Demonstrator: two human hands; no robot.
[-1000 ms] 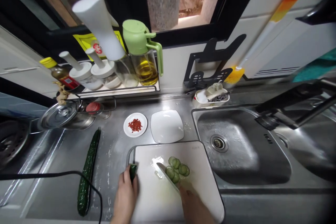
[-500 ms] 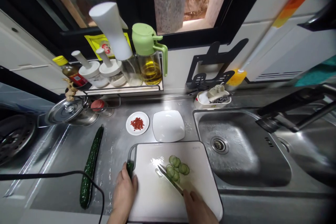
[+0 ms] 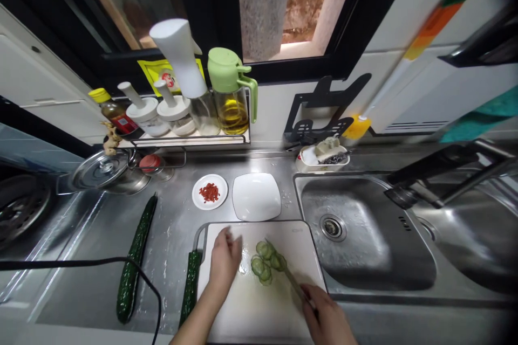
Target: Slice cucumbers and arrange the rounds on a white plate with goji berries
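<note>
Grips a knife (image 3: 294,283) in the right hand (image 3: 328,317), low at the near side of the cutting board (image 3: 254,318), with fingers closed around the handle. Points the blade away toward the cucumber slices (image 3: 266,262), seeming to touch them at the right. Holds the left hand (image 3: 225,259) above the board, just left of the slices, with fingers curled, with thumb and fingertips a little apart and with nothing visible between them; too blurred there to tell more.

Shows, at the board's left edge and partly behind the left forearm, a cut cucumber (image 3: 191,280), released from both hands. Can be judged only partly worked: sliced from the far end, with a good length left uncut. Counts as done, then, a small overlapping cluster of thin rounds, lying around the middle of the board, not moved onto any dish.

Leaves a second cucumber (image 3: 140,240) whole, farther left on the bench (image 3: 170,215), crossed by a black cable (image 3: 81,263). Looks, overall, closer to the start than to the end of the cutting, judging by so much unsliced length.

Beyond the board, sets a squarish white plate (image 3: 256,197) close to the far edge, and left of it a small round dish (image 3: 196,199) of red pieces (image 3: 209,192). Farther back, lines up an oil bottle (image 3: 233,110) and seasoning jars (image 3: 174,113) on a rack (image 3: 190,141).
</note>
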